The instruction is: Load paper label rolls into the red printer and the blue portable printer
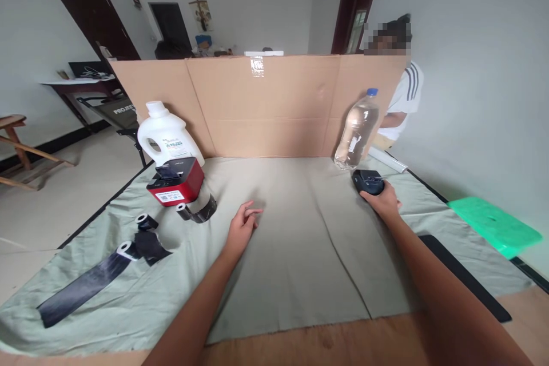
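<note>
My right hand (383, 199) is wrapped round a small black device (369, 181) on the right side of the green cloth (291, 274), just in front of a clear bottle with a blue cap (358, 131). Over the middle of the cloth, my left hand (244, 222) holds nothing, its fingers loosely bent and apart. To its left stand a red and black box-shaped device (176, 182) and a white jug (167, 134). Black ribbon rolls (146, 221) lie at the left, one with a long strip (86, 289) unrolled across the cloth.
An upright cardboard panel (261, 108) spans the back of the cloth. Behind its right end sits a person in a white shirt (409, 91). At the right are a long black flat object (463, 277), a green stool (493, 226) and a white roll (388, 159).
</note>
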Demonstrator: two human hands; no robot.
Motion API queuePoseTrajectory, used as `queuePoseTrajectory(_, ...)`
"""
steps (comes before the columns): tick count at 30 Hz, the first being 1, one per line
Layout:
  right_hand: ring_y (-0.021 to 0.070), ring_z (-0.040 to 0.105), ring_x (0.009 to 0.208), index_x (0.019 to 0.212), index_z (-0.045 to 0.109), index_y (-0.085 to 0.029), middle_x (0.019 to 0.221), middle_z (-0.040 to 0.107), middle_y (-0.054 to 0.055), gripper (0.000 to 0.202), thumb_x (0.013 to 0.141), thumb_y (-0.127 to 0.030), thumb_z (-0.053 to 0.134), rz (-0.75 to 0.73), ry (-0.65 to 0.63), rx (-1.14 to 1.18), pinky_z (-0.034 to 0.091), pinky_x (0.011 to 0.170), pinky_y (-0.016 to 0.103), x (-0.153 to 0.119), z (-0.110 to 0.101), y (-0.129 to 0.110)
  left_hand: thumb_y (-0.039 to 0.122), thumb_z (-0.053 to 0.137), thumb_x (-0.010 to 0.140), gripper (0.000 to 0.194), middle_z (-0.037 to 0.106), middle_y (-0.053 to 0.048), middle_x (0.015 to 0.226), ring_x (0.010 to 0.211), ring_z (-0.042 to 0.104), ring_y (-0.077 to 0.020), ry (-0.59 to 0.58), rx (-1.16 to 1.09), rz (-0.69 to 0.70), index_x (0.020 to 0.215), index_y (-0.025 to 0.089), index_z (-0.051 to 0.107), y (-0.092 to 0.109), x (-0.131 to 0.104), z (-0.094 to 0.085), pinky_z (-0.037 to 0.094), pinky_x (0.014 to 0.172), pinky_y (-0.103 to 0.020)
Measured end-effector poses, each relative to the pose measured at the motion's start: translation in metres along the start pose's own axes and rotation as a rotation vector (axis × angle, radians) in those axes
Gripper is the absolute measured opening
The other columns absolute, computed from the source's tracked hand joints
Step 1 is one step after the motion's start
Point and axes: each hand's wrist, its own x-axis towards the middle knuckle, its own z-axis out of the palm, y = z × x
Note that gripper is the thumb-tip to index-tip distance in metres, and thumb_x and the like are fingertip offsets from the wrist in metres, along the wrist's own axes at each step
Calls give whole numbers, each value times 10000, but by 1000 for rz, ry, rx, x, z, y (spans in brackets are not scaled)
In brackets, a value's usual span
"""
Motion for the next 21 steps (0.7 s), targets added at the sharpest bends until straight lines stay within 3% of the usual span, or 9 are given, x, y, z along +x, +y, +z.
queuePoseTrajectory(3,505,427,1337,1445,451,-163,1425,508,285,997,618,-607,787,109,-49,-91,268,1073,706,-11,-10,-8,258,512,882,312,746,-50,1000,634,576,-118,55,7,99,1179,180,569,9,-7,2,495,654,-262)
queuePoseTrajectory(5,551,358,1359,1462,415,-116,1451,428,357,1057,620,-626,799,102,103,-130,243,1070,722,-30,-12,-18,257,503,901,210,737,-42,921,664,593,-132,133,43,233,1059,184,621,22,-13,-3,498,676,-269)
queuePoseTrajectory(8,523,367,1345,1428,440,-132,1419,434,345,904,716,-613,722,-188,363,-70,281,1061,685,-67,1,-43,266,497,946,185,721,-47,926,805,643,-160,259,127,449,951,201,670,48,-18,-28,510,788,-288)
queuePoseTrajectory(10,483,435,1301,1349,503,-163,1349,510,287,747,768,-610,642,-440,316,22,327,1036,675,-92,21,-72,266,510,954,182,715,-51,972,915,655,-176,353,180,548,957,209,683,64,-14,-60,505,863,-298)
queuePoseTrajectory(12,429,527,1222,1268,545,-170,1254,588,228,627,812,-598,572,-640,149,166,387,1011,645,-117,47,-115,252,532,935,161,711,-53,1016,980,652,-186,478,238,581,984,209,680,75,-2,-103,497,907,-303)
queuePoseTrajectory(15,348,626,1123,1198,584,-183,1170,663,179,470,861,-507,544,-786,-127,400,466,993,547,-160,95,-201,199,531,877,237,690,-75,1171,1105,631,-207,728,326,459,1090,199,633,75,31,-176,481,977,-322)
queuePoseTrajectory(17,325,621,1184,1223,595,-196,1247,664,167,448,867,-465,554,-847,-316,449,456,1043,508,-192,129,-264,205,523,870,330,642,-127,1307,1229,585,-246,840,446,210,1193,172,585,66,56,-220,436,1064,-369)
queuePoseTrajectory(19,313,579,1271,1282,584,-199,1336,636,157,509,855,-476,597,-887,-476,413,396,1123,483,-224,161,-324,260,525,891,366,594,-175,1402,1313,545,-309,720,559,-72,1236,146,577,56,78,-253,392,1116,-433)
queuePoseTrajectory(21,343,531,1327,1339,558,-200,1379,615,152,631,824,-553,649,-886,-624,308,339,1158,516,-248,190,-375,320,528,905,326,641,-186,1355,1300,566,-348,577,586,-224,1153,140,640,47,96,-276,395,1113,-456)
